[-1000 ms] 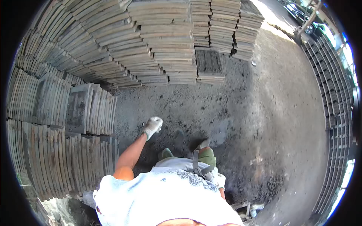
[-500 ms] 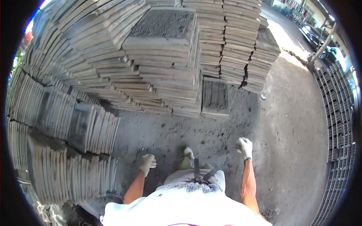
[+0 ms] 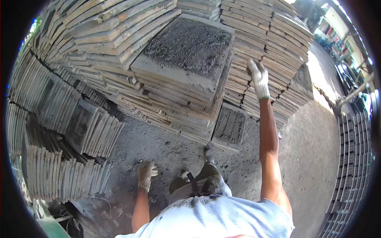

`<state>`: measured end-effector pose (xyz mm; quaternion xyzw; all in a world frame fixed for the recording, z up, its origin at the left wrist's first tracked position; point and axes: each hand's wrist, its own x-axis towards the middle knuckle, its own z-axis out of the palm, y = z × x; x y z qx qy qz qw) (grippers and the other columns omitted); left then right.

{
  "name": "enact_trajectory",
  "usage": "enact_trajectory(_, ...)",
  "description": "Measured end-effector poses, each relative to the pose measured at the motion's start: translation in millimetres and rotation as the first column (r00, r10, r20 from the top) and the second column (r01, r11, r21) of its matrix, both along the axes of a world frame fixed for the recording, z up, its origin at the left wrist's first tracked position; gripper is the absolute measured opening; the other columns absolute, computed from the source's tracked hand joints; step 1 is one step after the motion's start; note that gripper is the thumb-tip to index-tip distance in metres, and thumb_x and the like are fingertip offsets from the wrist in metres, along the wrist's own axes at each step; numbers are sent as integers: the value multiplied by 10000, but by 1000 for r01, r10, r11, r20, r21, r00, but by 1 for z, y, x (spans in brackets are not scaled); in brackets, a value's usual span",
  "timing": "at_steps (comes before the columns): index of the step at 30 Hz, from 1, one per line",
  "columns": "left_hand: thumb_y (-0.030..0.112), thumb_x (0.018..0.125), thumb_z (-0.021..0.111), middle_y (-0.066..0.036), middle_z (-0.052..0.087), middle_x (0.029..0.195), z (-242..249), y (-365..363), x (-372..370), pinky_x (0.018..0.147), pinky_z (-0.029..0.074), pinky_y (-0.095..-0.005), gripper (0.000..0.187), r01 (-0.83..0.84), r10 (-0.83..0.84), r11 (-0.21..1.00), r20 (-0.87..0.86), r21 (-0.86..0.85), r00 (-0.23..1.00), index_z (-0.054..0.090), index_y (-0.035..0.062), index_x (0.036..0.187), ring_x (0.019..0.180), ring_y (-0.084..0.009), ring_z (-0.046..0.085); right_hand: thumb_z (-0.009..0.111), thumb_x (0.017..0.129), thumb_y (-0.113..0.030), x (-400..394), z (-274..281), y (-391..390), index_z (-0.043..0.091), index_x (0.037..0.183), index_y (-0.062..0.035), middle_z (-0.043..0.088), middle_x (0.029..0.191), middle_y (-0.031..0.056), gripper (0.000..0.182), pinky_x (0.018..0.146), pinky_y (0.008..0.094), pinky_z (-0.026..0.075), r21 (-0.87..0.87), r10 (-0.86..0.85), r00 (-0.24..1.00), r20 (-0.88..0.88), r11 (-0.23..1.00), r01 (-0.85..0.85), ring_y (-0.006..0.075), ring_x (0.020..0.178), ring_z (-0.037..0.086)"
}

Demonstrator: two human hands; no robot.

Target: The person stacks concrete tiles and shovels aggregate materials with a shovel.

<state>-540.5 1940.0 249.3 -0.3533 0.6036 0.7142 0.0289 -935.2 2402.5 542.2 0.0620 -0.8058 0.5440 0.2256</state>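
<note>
My right hand [image 3: 258, 77], in a pale knit work glove with a green cuff edge, stretches forward with its fingers out and nothing in them. It overlaps the tall stacks of flat slabs [image 3: 246, 43] in this view. Left of it stands a nearer stack whose top slab [image 3: 186, 49] has a rough, dark upper face and a pale border. My left hand [image 3: 147, 174], also gloved, hangs low by my side over the dirty floor. Its fingers are loosely bent and apart, holding nothing.
A low stack with a grooved dark top slab [image 3: 229, 125] lies ahead of my feet. Rows of slabs on edge [image 3: 65, 174] line the left. A long rack [image 3: 349, 158] runs along the right. Concrete floor [image 3: 303, 158] lies between, with vehicles farther off.
My right hand has risen from beside my body and reached far forward towards the stacks. I have stepped closer, and the view has turned. The left hand stays low.
</note>
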Motion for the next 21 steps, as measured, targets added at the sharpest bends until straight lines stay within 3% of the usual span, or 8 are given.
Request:
enact_trajectory(1,238,953,693,-173,705,956,7,11,4,585,627,-359,304,-74,74,997,16,-2,997,669,-30,1095,682,-243,718,663,989,-476,-35,12,-7,716,1185,-9,667,862,38,508,734,292,477,-31,34,997,-72,999,-36,119,770,577)
enact_trajectory(3,208,955,686,-188,683,952,27,28,7,562,628,-371,297,-212,213,977,42,-24,976,656,-47,1104,664,-253,709,634,989,-523,-97,33,-15,714,1223,-16,683,875,54,564,752,314,487,101,15,990,-143,995,0,127,804,594)
enact_trajectory(4,198,958,680,-183,677,955,30,40,13,566,627,-376,290,-254,254,967,72,0,965,652,-49,1107,658,-250,704,620,979,-566,-130,36,-18,712,1234,-2,711,918,69,626,811,342,503,173,-65,984,-169,980,95,174,862,622)
enact_trajectory(7,175,961,671,-172,667,961,34,77,7,581,624,-386,287,-337,327,940,126,60,937,644,-60,1124,647,-245,693,634,939,-590,-207,43,-23,732,1181,2,727,1134,241,647,964,426,479,200,28,979,-204,980,13,394,1071,664)
enact_trajectory(11,156,954,689,-157,669,926,48,128,-5,598,625,-394,305,-330,313,937,141,116,939,652,-70,1155,657,-249,698,621,917,-637,-242,48,-37,718,1196,12,723,1145,259,712,990,457,463,138,185,982,39,972,-188,417,1131,652)
enact_trajectory(13,146,954,689,-153,670,909,52,140,-14,596,625,-395,290,-311,294,944,140,115,945,661,-67,1148,658,-248,701,612,911,-644,-250,45,-35,715,1209,-10,721,1154,254,708,983,452,462,302,237,969,-65,931,-208,439,1121,638)
enact_trajectory(19,168,970,667,-135,706,923,63,144,-25,623,629,-372,272,-280,268,957,142,75,953,682,-53,1128,699,-223,724,578,984,-502,-271,26,-25,707,1248,-32,716,1186,240,554,1008,421,467,215,465,868,-173,878,-427,422,1143,640)
enact_trajectory(21,166,969,665,-137,706,925,68,141,-29,624,629,-370,269,-282,273,958,132,59,953,683,-53,1123,707,-217,723,563,998,-460,-285,14,-23,704,1252,-28,713,1189,246,520,1007,418,473,253,454,857,-243,883,-396,408,1146,656)
